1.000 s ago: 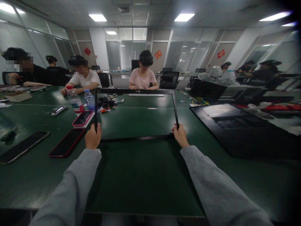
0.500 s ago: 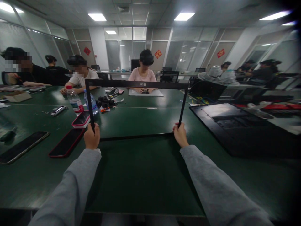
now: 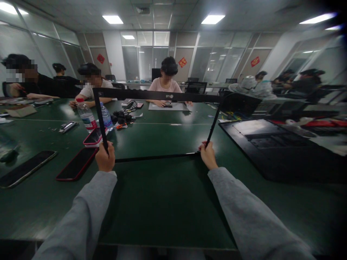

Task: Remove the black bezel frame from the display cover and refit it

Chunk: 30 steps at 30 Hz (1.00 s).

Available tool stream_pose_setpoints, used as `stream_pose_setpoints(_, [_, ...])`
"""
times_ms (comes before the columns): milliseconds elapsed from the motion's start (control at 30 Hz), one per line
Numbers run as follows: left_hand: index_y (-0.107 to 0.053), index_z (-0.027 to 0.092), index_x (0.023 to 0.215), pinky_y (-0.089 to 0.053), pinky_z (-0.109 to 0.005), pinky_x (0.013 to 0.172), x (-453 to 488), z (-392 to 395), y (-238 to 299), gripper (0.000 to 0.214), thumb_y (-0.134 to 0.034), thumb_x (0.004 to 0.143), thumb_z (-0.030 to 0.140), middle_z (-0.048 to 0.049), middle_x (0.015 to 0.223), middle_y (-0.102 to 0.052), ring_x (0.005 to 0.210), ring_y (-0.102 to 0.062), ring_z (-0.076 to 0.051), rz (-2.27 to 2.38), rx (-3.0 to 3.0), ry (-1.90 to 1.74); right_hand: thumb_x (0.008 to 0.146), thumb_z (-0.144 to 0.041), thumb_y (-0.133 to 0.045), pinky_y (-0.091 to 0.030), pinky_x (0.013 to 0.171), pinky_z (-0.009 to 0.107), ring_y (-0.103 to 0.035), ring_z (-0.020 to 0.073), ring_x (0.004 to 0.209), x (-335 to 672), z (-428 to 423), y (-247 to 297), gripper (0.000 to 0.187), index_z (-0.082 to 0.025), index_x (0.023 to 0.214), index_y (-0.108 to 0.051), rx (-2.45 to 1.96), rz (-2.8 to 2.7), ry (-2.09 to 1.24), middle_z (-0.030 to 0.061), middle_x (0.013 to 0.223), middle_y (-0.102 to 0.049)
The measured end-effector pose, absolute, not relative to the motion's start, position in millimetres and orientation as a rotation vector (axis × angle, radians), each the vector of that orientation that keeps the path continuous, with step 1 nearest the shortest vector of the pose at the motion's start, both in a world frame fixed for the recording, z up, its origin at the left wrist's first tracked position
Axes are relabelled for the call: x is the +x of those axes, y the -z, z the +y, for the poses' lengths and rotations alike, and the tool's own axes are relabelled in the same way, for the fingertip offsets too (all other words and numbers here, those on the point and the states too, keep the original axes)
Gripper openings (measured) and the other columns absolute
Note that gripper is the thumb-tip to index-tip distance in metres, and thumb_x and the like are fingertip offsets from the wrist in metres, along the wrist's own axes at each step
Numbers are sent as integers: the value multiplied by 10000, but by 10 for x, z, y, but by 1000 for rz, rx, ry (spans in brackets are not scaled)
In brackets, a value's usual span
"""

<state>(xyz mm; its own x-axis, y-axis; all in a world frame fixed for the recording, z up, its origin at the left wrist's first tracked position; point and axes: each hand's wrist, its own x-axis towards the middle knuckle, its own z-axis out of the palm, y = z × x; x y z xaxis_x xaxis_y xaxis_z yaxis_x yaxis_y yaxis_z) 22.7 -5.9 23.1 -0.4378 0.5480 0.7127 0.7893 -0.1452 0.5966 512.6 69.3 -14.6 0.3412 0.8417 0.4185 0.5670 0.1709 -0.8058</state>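
A thin black screen bezel (image 3: pixel 151 95) stands tilted above the green table, with nothing filling its opening. Its thicker upper bar carries a small LG logo, upside down. My left hand (image 3: pixel 105 157) is closed around the bezel's left side near the lower corner. On the opposite side, my right hand (image 3: pixel 208 154) grips the lower end of the right bar between thumb and fingers. The lower bar runs between both hands, close over the table; whether it touches cannot be made out.
Left of me lie a red-edged phone (image 3: pixel 77 164) and a dark phone (image 3: pixel 28 169). Behind them stand two plastic bottles (image 3: pixel 87 117). A large black panel (image 3: pixel 279 148) lies on the right. Across the table (image 3: pixel 168 202), a person in pink (image 3: pixel 165 86) sits at a grey mat.
The bezel's upper bar has swung slightly toward me and looks wider, its left corner a little higher. My hands have barely shifted. One hand of the person opposite has moved sideways.
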Motion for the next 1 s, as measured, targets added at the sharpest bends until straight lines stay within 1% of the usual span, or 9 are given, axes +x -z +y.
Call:
stream_pose_setpoints(200, [-582, 167, 1104, -428, -252, 633, 267, -88, -288, 350, -360, 998, 416, -21, 743, -654, 591, -605, -146, -1943, -1558, 1587, 908, -380, -409, -505, 746, 371, -615, 192, 712, 5116, 681, 143, 261, -200, 1093, -447, -1513, -1351, -317, 32, 814, -604])
stream_pose_setpoints(333, [-590, 174, 1170, -446, -248, 663, 272, -84, -309, 392, -350, 1002, 435, -19, 763, -665, 624, -622, -146, -2038, -1586, 1552, 910, -360, -401, -505, 727, 360, -623, 197, 711, 5102, 667, 118, 344, -169, 1193, -446, -1546, -1343, -352, 41, 815, -619])
stream_pose_setpoints(500, [-651, 208, 1172, -470, -270, 727, 216, -32, -280, 437, -382, 973, 489, -30, 814, -699, 703, -654, -173, -2168, -1606, 1506, 899, -308, -402, -492, 702, 346, -616, 201, 683, 5089, 654, 91, 442, -135, 1305, -408, -1604, -1340, -352, 41, 800, -635])
stream_pose_setpoints(600, [-664, 216, 1196, -477, -283, 737, 164, 16, -235, 452, -423, 941, 500, -35, 821, -715, 724, -663, -188, -2315, -1638, 1487, 883, -293, -418, -483, 689, 333, -614, 199, 673, 5099, 665, 99, 474, -123, 1326, -408, -1632, -1339, -381, 34, 788, -630])
stream_pose_setpoints(733, [-663, 206, 1212, -485, -296, 738, 104, 63, -180, 451, -482, 899, 476, -41, 841, -732, 690, -660, -189, -2478, -1727, 1476, 872, -308, -442, -476, 678, 331, -612, 201, 671, 5127, 690, 136, 483, -125, 1319, -441, -1660, -1343, -385, 32, 781, -630])
stream_pose_setpoints(800, [-681, 209, 1193, -483, -306, 761, 80, 71, -165, 433, -497, 889, 457, -53, 881, -740, 741, -669, -203, -2541, -1727, 1392, 867, -319, -454, -477, 681, 332, -611, 200, 672, 5142, 702, 157, 473, -135, 1302, -467, -1667, -1348, -380, 33, 784, -638])
stream_pose_setpoints(933, [-711, 213, 1183, -470, -331, 798, 50, 61, -159, 442, -499, 890, 467, -100, 1033, -736, 939, -663, -262, -2586, -1665, 1135, 850, -338, -484, -494, 726, 348, -618, 202, 696, 5166, 721, 191, 456, -155, 1267, -514, -1659, -1367, -372, 37, 802, -657])
stream_pose_setpoints(1000, [-721, 204, 1177, -468, -332, 791, 41, 55, -158, 450, -488, 897, 469, -116, 1085, -724, 973, -656, -274, -2590, -1673, 1013, 838, -340, -492, -505, 755, 363, -629, 210, 727, 5174, 725, 200, 442, -159, 1237, -544, -1650, -1374, -371, 53, 841, -673])
